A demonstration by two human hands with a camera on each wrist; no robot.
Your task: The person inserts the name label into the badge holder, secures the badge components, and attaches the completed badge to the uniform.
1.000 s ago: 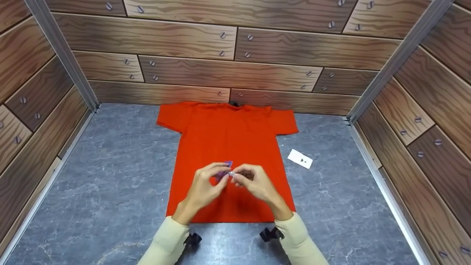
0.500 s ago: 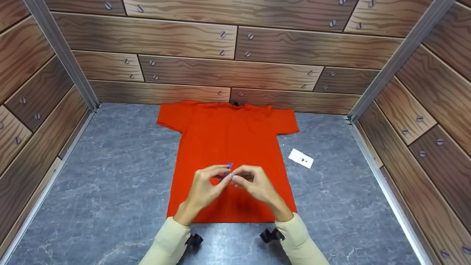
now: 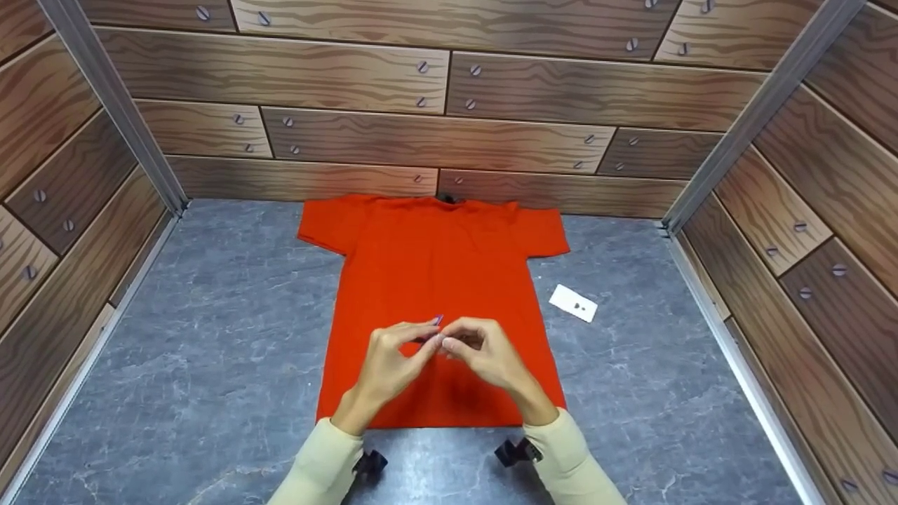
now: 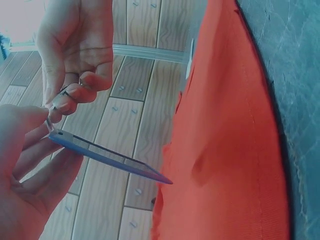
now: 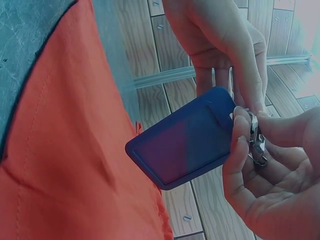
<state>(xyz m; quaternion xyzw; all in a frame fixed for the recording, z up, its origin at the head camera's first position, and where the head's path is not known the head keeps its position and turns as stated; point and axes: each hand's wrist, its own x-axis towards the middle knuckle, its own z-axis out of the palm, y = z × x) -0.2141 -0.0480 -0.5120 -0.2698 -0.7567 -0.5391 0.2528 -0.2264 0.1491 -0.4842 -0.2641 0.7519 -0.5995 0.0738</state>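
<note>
Over the lower half of a red T-shirt (image 3: 435,266), my two hands meet at the fingertips. My left hand (image 3: 386,361) pinches the top end of a blue-purple badge holder (image 5: 180,140) between thumb and fingers. The flat holder slants away from the hands, seen nearly edge-on in the left wrist view. My right hand (image 3: 491,354) grips a small metal clip (image 5: 256,142) at the holder's top corner, partly hidden by the fingers. In the head view only a sliver of the holder shows behind the left fingers.
The T-shirt lies flat on the grey marbled table (image 3: 231,315), its collar near the back wall. Right of it lies a small white card (image 3: 574,303) with dark marks. Wood-plank panels (image 3: 351,77) stand at the back and both sides, with metal corner posts (image 3: 765,112).
The fingertips have drawn closer together, and the metal clip has gone out of sight in the head view. The badge holder has tilted so that less of it shows. Shirt and card stay put.
</note>
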